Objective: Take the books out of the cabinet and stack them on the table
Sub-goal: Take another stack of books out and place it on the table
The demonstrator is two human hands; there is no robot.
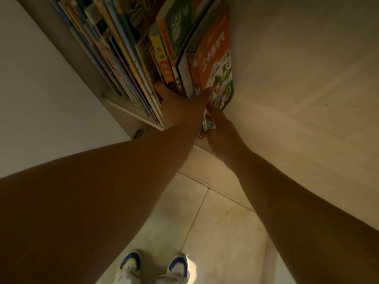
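Books (143,48), a tight row of thin, bright-covered paperbacks, stand leaning on the pale cabinet shelf (131,110), none of them out yet. The rightmost orange-and-green picture book (215,64) rests against the beige cabinet side wall (297,78). The left hand (180,107) reaches into the row, its fingers pushed between spines and its thumb lying on the orange cover, so it seems to pinch a small bundle (how many books I cannot tell). The right hand (219,128) sits just below, fingers curled at the bundle's lower edge, though the grip itself is hidden. To do this step well, I would squeeze the bundle firmly, support its bottom, and draw it straight out so the leaning neighbours do not topple. Below, white-and-blue trainers (153,267) stand on beige floor tiles (221,232).
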